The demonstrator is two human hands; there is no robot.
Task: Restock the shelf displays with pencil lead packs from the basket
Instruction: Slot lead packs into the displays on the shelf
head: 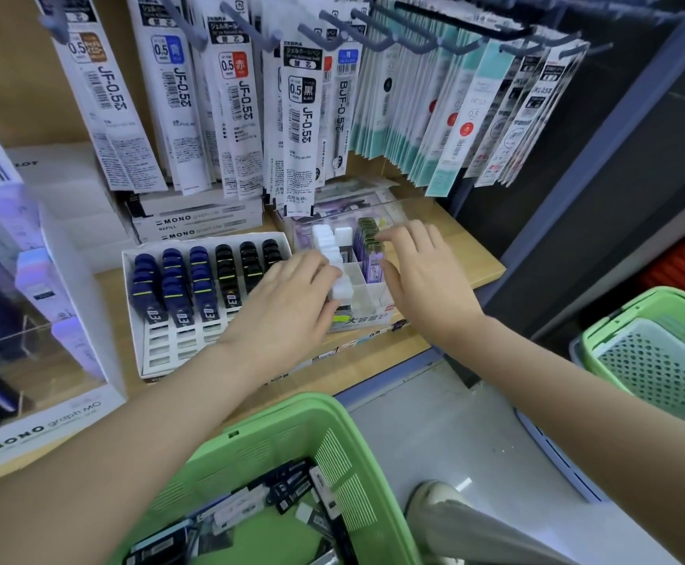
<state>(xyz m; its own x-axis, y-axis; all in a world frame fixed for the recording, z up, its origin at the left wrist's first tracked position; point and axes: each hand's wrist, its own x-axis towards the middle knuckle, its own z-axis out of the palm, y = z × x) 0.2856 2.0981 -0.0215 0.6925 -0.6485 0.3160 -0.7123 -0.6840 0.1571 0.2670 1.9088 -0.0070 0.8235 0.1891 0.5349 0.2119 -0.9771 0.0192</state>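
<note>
nearest you, the green basket (334,426) sits below your forearms with loose pencil lead packs (287,493) heaped in it, dark and white ones mixed. these look like small, light, stiff plastic cases with smooth faces, so they will likely slip if you squeeze the flat sides. take each one by its narrow edges, near the middle, and drop it in upright.

further out, your left hand (291,303) rests on the white packs (330,254) in the clear divided tray (367,297) on the shelf. its fingers lie close together and bend down over the front of that row. whether they pinch a pack cannot be told from here. your right hand (418,271) reaches over the same tray, fingers fairly straight and a little spread, the tips touching the tops of the purple packs (367,248). it holds nothing.

the compartments between the two rows stand partly unfilled, so there is room to stock. just left, the white carton (136,303) holds blue and black packs in six rows. behind all this, the hanging refills (242,108) crowd low over the tray, so keep your knuckles under them.
</note>
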